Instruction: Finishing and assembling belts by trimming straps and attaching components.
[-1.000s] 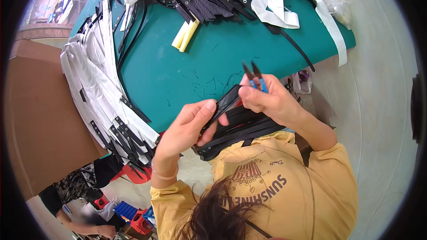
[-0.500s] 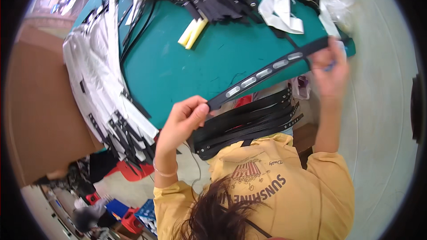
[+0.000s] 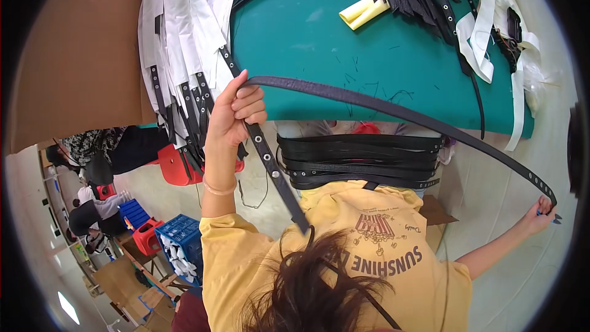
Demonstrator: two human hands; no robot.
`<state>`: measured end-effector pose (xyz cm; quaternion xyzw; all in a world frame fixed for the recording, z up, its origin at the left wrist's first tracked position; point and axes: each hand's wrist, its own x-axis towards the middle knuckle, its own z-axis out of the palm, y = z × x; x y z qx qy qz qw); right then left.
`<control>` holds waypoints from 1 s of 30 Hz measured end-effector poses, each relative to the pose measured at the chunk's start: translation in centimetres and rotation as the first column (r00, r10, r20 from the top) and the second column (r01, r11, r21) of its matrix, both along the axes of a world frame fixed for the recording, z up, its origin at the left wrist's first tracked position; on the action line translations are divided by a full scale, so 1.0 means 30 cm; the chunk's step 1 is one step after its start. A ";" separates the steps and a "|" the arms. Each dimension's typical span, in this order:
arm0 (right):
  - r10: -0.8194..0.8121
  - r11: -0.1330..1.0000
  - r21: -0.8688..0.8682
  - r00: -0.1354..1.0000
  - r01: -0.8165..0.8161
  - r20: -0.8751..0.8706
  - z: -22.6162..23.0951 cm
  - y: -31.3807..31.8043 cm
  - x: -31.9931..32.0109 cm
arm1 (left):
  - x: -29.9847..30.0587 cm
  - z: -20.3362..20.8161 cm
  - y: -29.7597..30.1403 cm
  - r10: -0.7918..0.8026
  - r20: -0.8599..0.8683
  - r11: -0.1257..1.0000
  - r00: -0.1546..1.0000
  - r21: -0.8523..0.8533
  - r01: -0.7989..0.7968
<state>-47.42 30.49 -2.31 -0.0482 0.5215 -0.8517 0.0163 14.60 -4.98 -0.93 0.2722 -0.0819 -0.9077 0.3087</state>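
Observation:
A long black belt [image 3: 381, 106] with metal eyelets stretches in an arc between my two hands. My left hand [image 3: 238, 110] is closed around it, and its eyeleted end hangs below that fist toward my chest. Far out to the right, my right hand [image 3: 536, 215] grips the other end, where small holes show. A small blue pointed tool [image 3: 556, 217] sticks out from the right fingers; its kind is hard to make out. Across my lap lies a stack of black belts [image 3: 362, 160], several with eyelets.
White-wrapped belts [image 3: 184, 31] hang over the left side of the green table [image 3: 295, 43]. Toward the back are more black belts [image 3: 405, 0], a folded yellow piece [image 3: 364, 12] and white strips [image 3: 482, 31]. A cardboard sheet [image 3: 80, 55], red stool [image 3: 178, 166] and blue crate [image 3: 178, 249] are leftward.
My hands have moved far apart, the right one outward and down to the right, the left one up. The belt now spans a long arc. The view has shifted, so the table appears farther right.

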 end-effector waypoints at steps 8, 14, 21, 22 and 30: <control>-0.135 0.965 0.225 0.991 0.137 -0.020 -0.074 -0.019 0.021 | 0.016 0.014 0.007 -0.095 0.083 0.995 0.992 -0.003 0.096; -0.033 0.340 0.898 0.958 0.280 -0.286 -0.138 0.084 -0.059 | 0.067 0.085 0.147 0.111 0.980 0.411 0.164 -0.195 0.890; 0.541 0.500 0.864 0.758 0.059 -0.365 -0.017 -0.527 0.592 | 0.123 -0.357 0.417 0.482 0.873 0.267 0.071 -0.224 0.938; 0.655 0.500 0.848 0.718 -0.177 -0.236 0.026 -0.652 0.712 | 0.158 -0.440 0.462 0.617 0.787 0.284 -0.006 -0.215 0.934; 0.902 0.230 0.971 0.360 0.069 -0.240 -0.113 -1.457 0.839 | 0.115 -0.594 0.503 0.744 0.648 0.492 -0.163 -0.365 0.791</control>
